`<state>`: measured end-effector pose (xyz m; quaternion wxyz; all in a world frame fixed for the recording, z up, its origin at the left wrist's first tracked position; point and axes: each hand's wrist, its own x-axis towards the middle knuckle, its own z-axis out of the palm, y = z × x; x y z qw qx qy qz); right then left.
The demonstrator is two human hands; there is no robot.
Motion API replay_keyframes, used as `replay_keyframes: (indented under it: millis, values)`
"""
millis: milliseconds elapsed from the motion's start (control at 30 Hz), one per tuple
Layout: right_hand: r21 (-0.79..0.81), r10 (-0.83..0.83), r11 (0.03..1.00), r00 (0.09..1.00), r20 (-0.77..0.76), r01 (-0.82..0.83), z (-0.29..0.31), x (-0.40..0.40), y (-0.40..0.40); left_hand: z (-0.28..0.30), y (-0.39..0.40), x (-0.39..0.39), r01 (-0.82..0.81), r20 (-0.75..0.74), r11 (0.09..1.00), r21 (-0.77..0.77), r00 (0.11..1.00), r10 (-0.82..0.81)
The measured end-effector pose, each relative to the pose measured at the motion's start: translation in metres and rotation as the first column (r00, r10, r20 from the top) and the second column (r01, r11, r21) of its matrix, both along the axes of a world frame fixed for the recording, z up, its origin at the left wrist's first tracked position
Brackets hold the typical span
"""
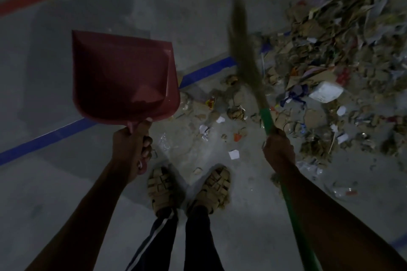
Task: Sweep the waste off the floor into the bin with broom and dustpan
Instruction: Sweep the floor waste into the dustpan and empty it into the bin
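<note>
Above the floor (55,182): left hand (130,152) grips raised dustpan (123,77), right hand (278,149) grips broom (248,68); a hard stroke may scatter waste (330,61).

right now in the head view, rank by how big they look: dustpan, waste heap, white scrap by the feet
1. waste heap
2. dustpan, though it is held up nearer the camera, so it looks bigger than it is
3. white scrap

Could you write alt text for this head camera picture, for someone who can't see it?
Seen from above, a person's left hand holds a red dustpan and the right hand grips a green-handled broom, blurred, beside a heap of paper and cardboard waste on a grey floor.
</note>
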<state>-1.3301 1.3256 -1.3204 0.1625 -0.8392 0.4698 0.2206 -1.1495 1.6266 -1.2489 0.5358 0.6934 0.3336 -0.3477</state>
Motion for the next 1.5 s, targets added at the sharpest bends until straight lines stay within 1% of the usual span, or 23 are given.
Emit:
replay_keyframes:
  millis: [67, 133, 200, 267, 333, 400, 467, 533, 600, 667, 733, 800, 867, 967, 1067, 1133, 1200, 1267, 1333, 1433, 1500]
  values:
    - [-0.022, -0.100, 0.995, 0.995, 0.025, 0.100, 0.011, -0.001, 0.001, 0.010, 0.005, 0.000, 0.009, 0.012, 1.000, 0.009, 1.000, -0.010]
    - [-0.064, -0.110, 0.991, 0.992, 0.062, 0.114, 0.022, 0.002, 0.006, 0.020, 0.011, 0.002, 0.016, 0.041, 1.000, 0.005, 0.999, -0.017]
    - [-0.097, -0.027, 0.995, 0.992, 0.120, 0.039, 0.027, 0.004, 0.013, 0.026, 0.016, 0.003, 0.018, 0.083, 1.000, -0.025, 0.996, -0.016]
    - [-0.076, 0.030, 0.997, 0.982, 0.184, -0.017, 0.030, 0.006, 0.021, 0.032, 0.022, 0.005, 0.042, 0.109, 0.999, -0.017, 0.993, -0.040]
    - [-0.006, 0.069, 0.998, 0.962, 0.263, -0.070, 0.026, 0.005, 0.028, 0.037, 0.025, 0.005, 0.064, 0.101, 0.998, 0.007, 0.993, -0.065]
    - [0.071, 0.108, 0.987, 0.930, 0.350, -0.142, 0.017, 0.002, 0.039, 0.035, 0.031, 0.004, 0.052, 0.101, 0.998, 0.030, 0.993, -0.055]
    - [0.123, 0.159, 0.967, 0.904, 0.396, -0.224, 0.004, -0.002, 0.052, 0.031, 0.039, 0.002, 0.041, 0.115, 0.997, 0.061, 0.992, -0.048]
    - [0.177, 0.248, 0.923, 0.881, 0.404, -0.341, -0.007, -0.008, 0.065, 0.027, 0.046, -0.004, 0.034, 0.120, 0.996, 0.081, 0.992, -0.043]
    - [0.241, 0.331, 0.871, 0.874, 0.355, -0.427, -0.018, -0.018, 0.074, 0.023, 0.049, -0.016, 0.010, 0.106, 0.995, 0.100, 0.994, -0.021]
    - [0.331, 0.345, 0.840, 0.894, 0.285, -0.430, -0.026, -0.032, 0.075, 0.020, 0.048, -0.032, -0.020, 0.073, 0.995, 0.094, 0.997, 0.013]
    - [0.377, 0.314, 0.841, 0.918, 0.244, -0.388, -0.028, -0.046, 0.069, 0.019, 0.048, -0.052, -0.068, 0.046, 0.993, 0.094, 0.997, 0.064]
    - [0.364, 0.251, 0.878, 0.947, 0.203, -0.311, -0.027, -0.059, 0.054, 0.021, 0.047, -0.071, -0.130, 0.036, 0.987, 0.092, 0.991, 0.127]
    - [0.316, 0.216, 0.913, 0.962, 0.166, -0.259, -0.022, -0.070, 0.036, 0.026, 0.046, -0.086, -0.195, 0.039, 0.978, 0.080, 0.981, 0.192]
    - [0.249, 0.122, 0.955, 0.980, 0.158, -0.159, -0.008, -0.078, 0.007, 0.033, 0.046, -0.110, -0.270, 0.062, 0.960, 0.078, 0.962, 0.266]
    - [0.112, 0.147, 0.981, 0.984, 0.105, -0.158, 0.000, -0.082, -0.015, 0.038, 0.043, -0.131, -0.313, 0.070, 0.947, 0.072, 0.949, 0.308]
    - [0.067, 0.149, 0.985, 0.980, 0.133, -0.159, 0.005, -0.084, -0.021, 0.040, 0.041, -0.147, -0.349, 0.067, 0.935, 0.065, 0.936, 0.344]
    - [0.037, 0.126, 0.990, 0.972, 0.198, -0.136, 0.007, -0.087, -0.019, 0.039, 0.042, -0.160, -0.385, 0.052, 0.921, 0.051, 0.922, 0.383]
    - [-0.003, 0.183, 0.982, 0.945, 0.272, -0.190, 0.005, -0.091, -0.010, 0.038, 0.044, -0.171, -0.413, 0.024, 0.909, 0.055, 0.911, 0.413]
    - [0.012, 0.266, 0.958, 0.902, 0.341, -0.287, 0.001, -0.093, 0.003, 0.034, 0.047, -0.181, -0.442, 0.006, 0.894, 0.070, 0.897, 0.443]
    - [0.104, 0.327, 0.908, 0.843, 0.427, -0.405, -0.008, -0.093, 0.036, 0.022, 0.049, -0.196, -0.477, -0.004, 0.876, 0.064, 0.878, 0.479]
    - [0.178, 0.366, 0.852, 0.802, 0.472, -0.493, -0.011, -0.091, 0.063, 0.018, 0.052, -0.205, -0.493, -0.007, 0.869, 0.052, 0.870, 0.494]
